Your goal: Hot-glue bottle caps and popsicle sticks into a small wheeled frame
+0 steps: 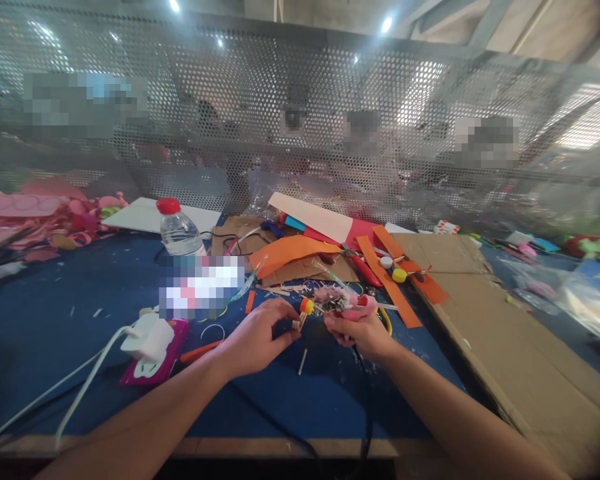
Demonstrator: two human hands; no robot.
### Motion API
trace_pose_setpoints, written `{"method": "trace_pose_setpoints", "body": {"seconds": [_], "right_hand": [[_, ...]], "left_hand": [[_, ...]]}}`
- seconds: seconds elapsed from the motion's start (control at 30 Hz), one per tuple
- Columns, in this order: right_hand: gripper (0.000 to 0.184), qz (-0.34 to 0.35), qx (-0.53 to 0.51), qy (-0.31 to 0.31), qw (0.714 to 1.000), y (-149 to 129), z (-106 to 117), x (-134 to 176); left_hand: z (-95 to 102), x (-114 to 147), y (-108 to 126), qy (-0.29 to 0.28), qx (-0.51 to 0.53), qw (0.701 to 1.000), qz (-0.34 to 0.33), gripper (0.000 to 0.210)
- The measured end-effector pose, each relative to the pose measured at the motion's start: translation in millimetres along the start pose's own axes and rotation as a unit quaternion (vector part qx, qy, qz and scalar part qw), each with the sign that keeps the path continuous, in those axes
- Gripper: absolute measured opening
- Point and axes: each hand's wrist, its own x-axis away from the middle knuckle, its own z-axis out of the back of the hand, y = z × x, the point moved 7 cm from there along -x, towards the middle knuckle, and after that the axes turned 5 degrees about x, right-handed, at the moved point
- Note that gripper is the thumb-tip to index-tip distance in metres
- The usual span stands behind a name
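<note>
Well left of the hands, a heap of pink scraps [55,223]. Nearer, still left of the left hand, a white plug [144,339] on a purple box [180,332], with a red-capped bottle [183,235] beyond. Beside the left forearm, on the blue surface [330,407], an orange handle [197,353]. With the left hand [260,330], pinching a small stick bundle [303,318] with an orange-and-yellow cap. Between the hands, one loose stick [303,362]. With the right hand [364,335], gripping a pink glue gun [361,307], tip towards the bundle; contact unclear. Beyond and right, orange strips [390,287], then cardboard [510,340].
</note>
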Motion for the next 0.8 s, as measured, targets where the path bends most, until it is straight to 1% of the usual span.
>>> {"method": "trace_pose_setpoints", "body": {"seconds": [0.17, 0.33, 0.57, 0.67, 0.8], "right_hand": [[0.050, -0.003, 0.008, -0.026, 1.000, -4, -4, 2], [0.056, -0.011, 0.016, -0.041, 0.999, -8, -7, 2], [0.060, -0.006, 0.021, -0.025, 0.999, -5, -4, -1], [0.058, -0.001, 0.010, -0.012, 1.000, -5, -3, -1], [0.054, 0.019, 0.007, 0.000, 1.000, -12, -1, -1]], "left_hand": [[-0.6, 0, 1, -0.010, 0.004, 1.000, 0.003, 0.011], [-0.6, 1, -2, -0.001, 0.006, 1.000, 0.003, 0.013], [-0.6, 1, 0, -0.002, 0.009, 1.000, 0.003, 0.013], [0.2, 1, 1, 0.002, 0.006, 1.000, 0.007, 0.011], [-0.2, 1, 0, 0.005, 0.005, 1.000, 0.004, 0.011]]}}
